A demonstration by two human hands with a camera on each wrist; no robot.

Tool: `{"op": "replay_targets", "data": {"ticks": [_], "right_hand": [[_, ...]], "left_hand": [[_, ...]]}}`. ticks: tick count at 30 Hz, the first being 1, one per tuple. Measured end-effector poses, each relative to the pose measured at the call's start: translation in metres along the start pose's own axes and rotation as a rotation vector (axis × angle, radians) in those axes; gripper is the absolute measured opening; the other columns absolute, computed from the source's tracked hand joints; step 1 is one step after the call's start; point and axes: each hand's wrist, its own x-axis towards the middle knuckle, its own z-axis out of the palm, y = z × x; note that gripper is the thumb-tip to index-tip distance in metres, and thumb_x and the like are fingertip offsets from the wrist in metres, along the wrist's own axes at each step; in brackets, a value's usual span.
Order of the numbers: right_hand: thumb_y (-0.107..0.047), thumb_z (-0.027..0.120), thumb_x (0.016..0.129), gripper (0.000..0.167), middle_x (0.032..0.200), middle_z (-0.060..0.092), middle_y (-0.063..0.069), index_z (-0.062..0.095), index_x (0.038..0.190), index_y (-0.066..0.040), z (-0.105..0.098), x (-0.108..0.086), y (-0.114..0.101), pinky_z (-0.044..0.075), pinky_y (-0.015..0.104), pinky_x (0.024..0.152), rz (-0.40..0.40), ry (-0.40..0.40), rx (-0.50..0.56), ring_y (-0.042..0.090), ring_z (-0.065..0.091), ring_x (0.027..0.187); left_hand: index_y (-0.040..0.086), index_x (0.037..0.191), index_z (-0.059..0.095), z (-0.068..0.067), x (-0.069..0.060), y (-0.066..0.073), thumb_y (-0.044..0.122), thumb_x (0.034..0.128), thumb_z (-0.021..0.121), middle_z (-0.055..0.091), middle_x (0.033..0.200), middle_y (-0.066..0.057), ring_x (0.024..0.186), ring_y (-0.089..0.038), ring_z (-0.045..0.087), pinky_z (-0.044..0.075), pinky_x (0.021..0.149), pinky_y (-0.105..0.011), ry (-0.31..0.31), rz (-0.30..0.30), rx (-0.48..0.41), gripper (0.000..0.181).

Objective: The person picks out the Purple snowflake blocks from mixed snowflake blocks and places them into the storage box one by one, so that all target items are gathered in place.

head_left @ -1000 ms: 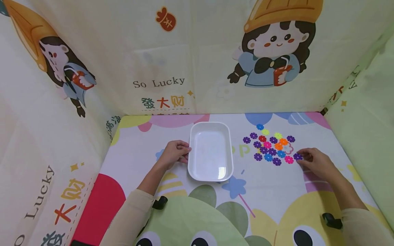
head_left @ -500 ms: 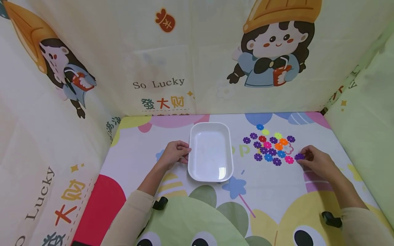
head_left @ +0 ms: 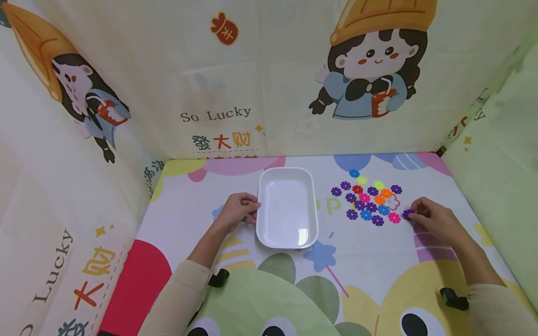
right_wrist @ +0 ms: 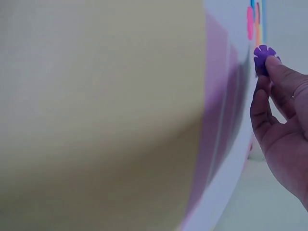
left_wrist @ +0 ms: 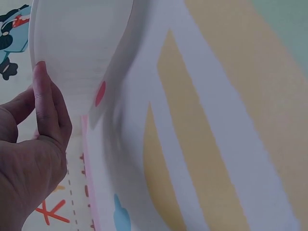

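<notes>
A white rectangular tray (head_left: 287, 207) lies on the table, its inside bare. My left hand (head_left: 240, 212) holds its left edge; in the left wrist view the fingers (left_wrist: 47, 103) lie against the tray's outer wall (left_wrist: 79, 62), with the thumb partly hidden behind them. At the right, my right hand (head_left: 435, 221) pinches a purple notched plastic disc (head_left: 407, 214) between thumb and fingers. The right wrist view shows this purple disc (right_wrist: 263, 57) upright at the fingertips. Just left of that hand lies a loose group of flower-shaped snowflake discs (head_left: 371, 207) in purple, blue, orange, pink, red and yellow.
A printed cloth (head_left: 302, 289) with cartoon shapes covers the table. Patterned fabric walls (head_left: 286, 84) enclose the back and both sides. Dark wrist-camera parts (head_left: 454, 298) show at both sleeves. A gap of tablecloth separates the tray from the discs.
My right hand has tilted the purple disc up from the cloth at its fingertips, shifting only slightly. The left hand and the tray have stayed put.
</notes>
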Motion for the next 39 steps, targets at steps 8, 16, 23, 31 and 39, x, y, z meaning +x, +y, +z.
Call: {"op": "replay_targets", "data": {"ticks": [8, 16, 23, 31, 39], "right_hand": [[-0.019, 0.068, 0.101, 0.022, 0.106, 0.070, 0.018, 0.059, 0.117, -0.006, -0.005, 0.005, -0.024, 0.054, 0.011, 0.066, -0.081, 0.021, 0.024, 0.030, 0.062, 0.094], [-0.016, 0.072, 0.099, 0.021, 0.103, 0.072, 0.015, 0.062, 0.115, -0.006, -0.004, 0.013, -0.060, 0.051, 0.004, 0.071, -0.154, 0.051, 0.030, 0.025, 0.065, 0.092], [-0.014, 0.073, 0.098, 0.020, 0.102, 0.073, 0.013, 0.064, 0.114, -0.006, -0.003, 0.021, -0.095, 0.049, 0.001, 0.072, -0.231, 0.069, 0.036, 0.030, 0.069, 0.094], [-0.010, 0.072, 0.097, 0.016, 0.103, 0.074, 0.010, 0.066, 0.112, -0.009, 0.007, 0.035, -0.132, 0.051, 0.003, 0.076, -0.307, 0.023, 0.063, 0.029, 0.071, 0.096], [-0.012, 0.070, 0.099, 0.014, 0.104, 0.074, 0.008, 0.067, 0.113, -0.008, 0.023, 0.048, -0.172, 0.065, 0.025, 0.081, -0.353, -0.067, 0.103, 0.027, 0.070, 0.095]], "left_hand": [[-0.005, 0.115, 0.063, -0.001, 0.001, -0.001, 0.007, 0.0967, 0.072, 0.065, 0.081, -0.008, 0.063, -0.018, 0.067, 0.066, 0.058, -0.034, 0.002, -0.003, 0.004, 0.024], [-0.005, 0.114, 0.062, -0.001, 0.001, 0.001, 0.007, 0.0968, 0.072, 0.064, 0.080, -0.008, 0.063, -0.017, 0.067, 0.065, 0.057, -0.033, -0.005, -0.008, 0.001, 0.023], [-0.005, 0.115, 0.062, -0.001, 0.001, 0.003, 0.007, 0.0970, 0.071, 0.064, 0.079, -0.008, 0.062, -0.017, 0.067, 0.065, 0.056, -0.033, -0.018, 0.001, -0.001, 0.023], [-0.006, 0.114, 0.061, -0.003, 0.000, 0.002, 0.007, 0.0969, 0.071, 0.064, 0.079, -0.008, 0.062, -0.017, 0.067, 0.066, 0.057, -0.033, -0.020, 0.007, 0.006, 0.023], [-0.006, 0.114, 0.060, -0.003, -0.001, 0.001, 0.008, 0.0971, 0.072, 0.064, 0.078, -0.007, 0.061, -0.016, 0.067, 0.065, 0.056, -0.032, -0.035, 0.020, -0.003, 0.025]]}}
